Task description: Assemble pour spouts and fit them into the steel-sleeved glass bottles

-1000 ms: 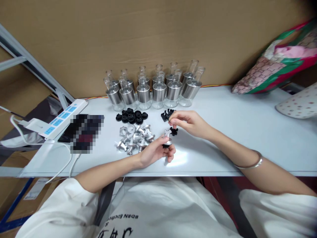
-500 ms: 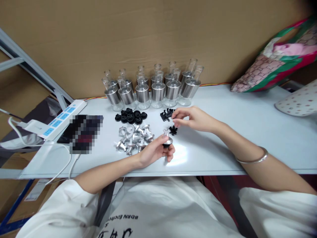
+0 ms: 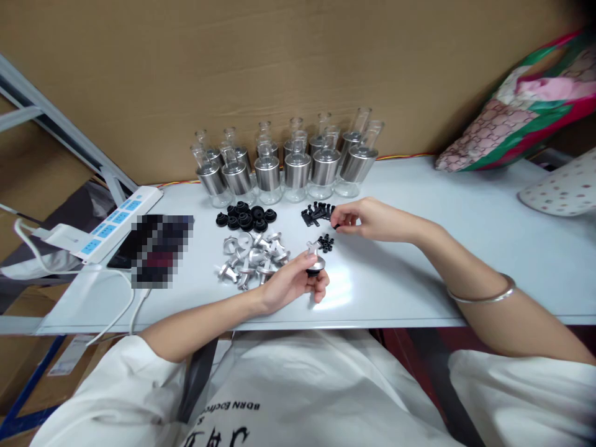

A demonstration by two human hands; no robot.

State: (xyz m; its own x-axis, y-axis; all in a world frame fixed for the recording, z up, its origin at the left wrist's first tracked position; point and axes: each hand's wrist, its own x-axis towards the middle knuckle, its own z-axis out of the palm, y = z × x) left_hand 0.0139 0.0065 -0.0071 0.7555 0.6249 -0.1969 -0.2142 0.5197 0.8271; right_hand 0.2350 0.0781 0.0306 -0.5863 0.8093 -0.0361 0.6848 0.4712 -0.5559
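My left hand (image 3: 293, 282) is closed around a silver metal pourer spout (image 3: 317, 263) with a black rubber stopper on its underside. Pinched in the fingertips of my right hand (image 3: 363, 218) is a small black piece (image 3: 336, 227), mostly covered by the fingers. Just left of that hand lie several flat black levers (image 3: 314, 214). Small black caps (image 3: 326, 243) are grouped between my two hands. Loose silver spouts (image 3: 254, 256) are heaped left of my left hand, and behind them sits a pile of black rubber stoppers (image 3: 246, 217).
Glass bottles with steel sleeves (image 3: 298, 169) stand in rows at the back of the white table (image 3: 419, 261). A power strip (image 3: 123, 223) and a blurred dark device (image 3: 153, 251) with white cables lie at left. A patterned bag (image 3: 507, 118) and a dotted white object (image 3: 563, 186) are at right.
My right hand has shifted slightly right, away from the small caps, and a small black piece now shows at its fingertips. My left hand keeps its hold on the spout.
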